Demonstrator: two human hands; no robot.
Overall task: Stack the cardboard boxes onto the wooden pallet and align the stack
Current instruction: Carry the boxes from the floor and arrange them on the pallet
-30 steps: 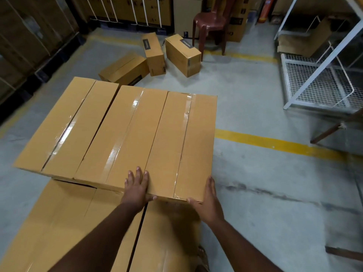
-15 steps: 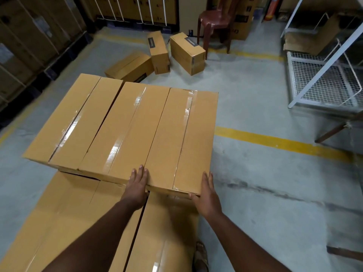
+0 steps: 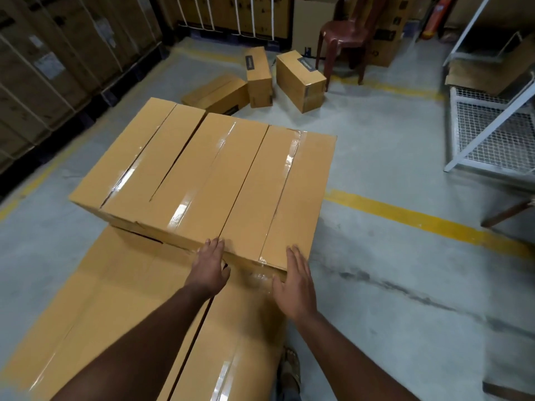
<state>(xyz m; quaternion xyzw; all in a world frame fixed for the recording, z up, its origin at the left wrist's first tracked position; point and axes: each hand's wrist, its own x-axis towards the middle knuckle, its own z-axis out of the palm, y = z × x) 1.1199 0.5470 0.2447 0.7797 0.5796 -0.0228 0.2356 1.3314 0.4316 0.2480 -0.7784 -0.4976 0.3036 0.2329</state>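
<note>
Both forearms bare to the frame edge; no sleeves, gloves, watch or rings visible. Left hand (image 3: 209, 267) and right hand (image 3: 296, 282): nails short on the fingers (image 3: 215, 244). Well behind the fingers, one foot wears an open strapped sandal (image 3: 289, 371).

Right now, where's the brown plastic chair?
Head view, top right of centre: the brown plastic chair stands on the far floor, just behind the rightmost loose cardboard box.
</note>
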